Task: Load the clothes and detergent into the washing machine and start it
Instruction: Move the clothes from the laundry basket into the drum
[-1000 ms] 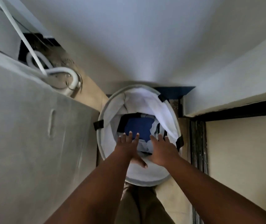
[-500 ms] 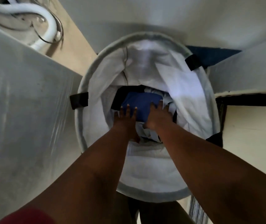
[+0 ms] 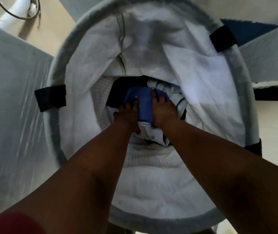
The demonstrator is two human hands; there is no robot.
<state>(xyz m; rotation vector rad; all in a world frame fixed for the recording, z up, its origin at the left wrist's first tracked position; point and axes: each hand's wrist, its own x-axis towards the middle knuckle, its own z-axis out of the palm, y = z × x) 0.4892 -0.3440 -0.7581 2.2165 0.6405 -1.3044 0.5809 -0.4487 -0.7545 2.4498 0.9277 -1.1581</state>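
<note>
view from above into a round white fabric laundry hamper with a grey padded rim (image 3: 55, 105) and black strap tabs (image 3: 50, 97) spaced around that rim. both bare forearms reach down through the opening to the pile at the bottom. the left hand (image 3: 128, 114) lies on the left side of a bunched blue cloth garment (image 3: 143, 103), fingers curled onto the fabric and gripping it. the right hand (image 3: 162, 110) grips the same garment from the right, its fingers dug into the folds. the blue garment sits between the two hands, on top of the pile, deep in the middle of the hamper. just beside it lie a dark navy garment (image 3: 118, 92) to the left, and pale white-grey crumpled clothes (image 3: 172, 95) to the right and below the hands. a grey flat-sided appliance surface (image 3: 11, 98) borders the hamper on the left; a pale corrugated hose (image 3: 13, 12) with a thin dark cable shows at top left. a red sleeve edge (image 3: 8, 223) appears at bottom left.
</note>
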